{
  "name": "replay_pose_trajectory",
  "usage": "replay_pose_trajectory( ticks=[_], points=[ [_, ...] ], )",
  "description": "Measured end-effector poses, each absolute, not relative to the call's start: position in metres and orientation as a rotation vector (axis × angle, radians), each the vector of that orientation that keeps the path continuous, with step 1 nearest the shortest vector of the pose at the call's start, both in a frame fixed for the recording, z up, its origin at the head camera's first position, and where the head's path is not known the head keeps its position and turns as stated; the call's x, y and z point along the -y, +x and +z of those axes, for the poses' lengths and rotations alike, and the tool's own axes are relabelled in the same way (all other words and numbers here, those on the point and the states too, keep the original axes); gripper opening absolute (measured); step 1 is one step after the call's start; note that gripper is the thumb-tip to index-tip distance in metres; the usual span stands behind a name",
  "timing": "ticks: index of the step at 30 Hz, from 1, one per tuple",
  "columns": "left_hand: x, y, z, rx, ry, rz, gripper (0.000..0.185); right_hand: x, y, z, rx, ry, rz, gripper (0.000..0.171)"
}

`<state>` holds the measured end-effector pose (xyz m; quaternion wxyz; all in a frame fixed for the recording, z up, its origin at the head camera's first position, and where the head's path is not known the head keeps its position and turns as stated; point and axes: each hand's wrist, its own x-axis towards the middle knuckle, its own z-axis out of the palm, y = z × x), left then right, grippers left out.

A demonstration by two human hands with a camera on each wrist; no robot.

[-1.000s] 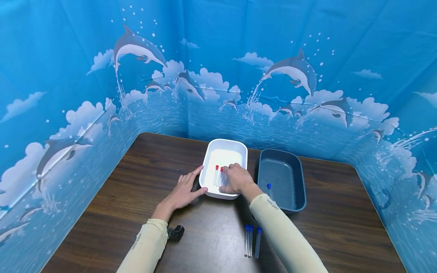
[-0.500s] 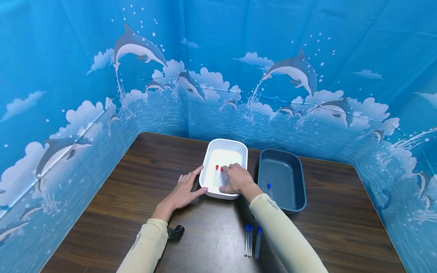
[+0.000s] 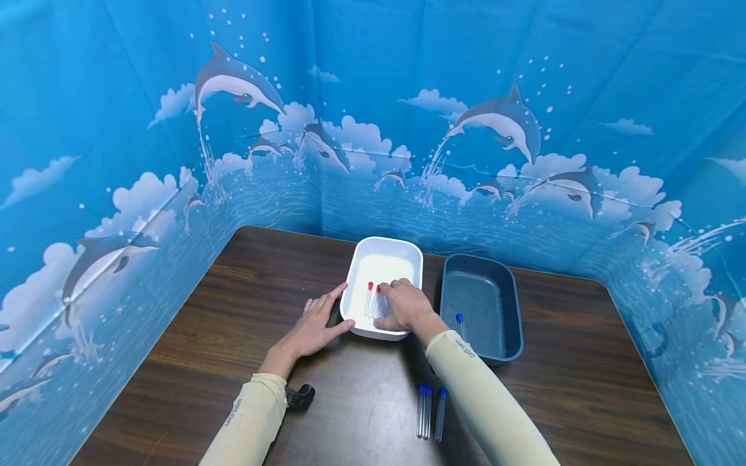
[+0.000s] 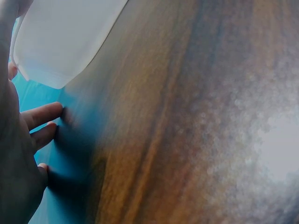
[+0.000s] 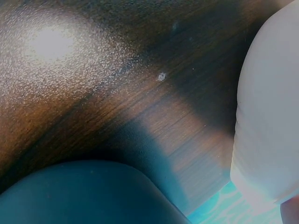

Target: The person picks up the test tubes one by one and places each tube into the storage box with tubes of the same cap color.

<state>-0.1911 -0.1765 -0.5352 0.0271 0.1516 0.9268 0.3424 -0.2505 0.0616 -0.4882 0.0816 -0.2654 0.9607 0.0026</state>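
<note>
Nothing has shifted — I judge the work paused. Slim clear red-capped tubes point(image 3: 368, 300) lie in the white rectangular plastic tray point(image 3: 381, 266); right hand point(image 3: 405, 305) at four o'clock, grip unclear; left hand point(image 3: 313, 331) spread wide at eight.

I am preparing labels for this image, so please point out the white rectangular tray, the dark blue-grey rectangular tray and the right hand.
White rectangular tray point(image 3: 386, 266): head view, bare floor, far half.
Dark blue-grey rectangular tray point(image 3: 485, 294): head view, bare floor.
Right hand point(image 3: 407, 307): head view, back of hand.
</note>
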Motion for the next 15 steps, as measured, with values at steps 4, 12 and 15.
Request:
replay_pose_trajectory(
  ticks=[4,12,15],
  points=[
    [0.1764,-0.1910,-0.5358,-2.865,0.468,1.062,0.085,-0.0617,-0.2498,-0.4886,-2.874,-0.794,-0.001,0.085],
    [0.1765,-0.1912,-0.5363,-2.861,0.469,1.064,0.084,-0.0612,-0.2498,-0.4880,-2.876,-0.795,-0.001,0.084],
    [0.1768,-0.1912,-0.5360,-2.860,0.465,1.059,0.084,-0.0611,-0.2502,-0.4876,-2.875,-0.793,-0.005,0.084]
  ],
)
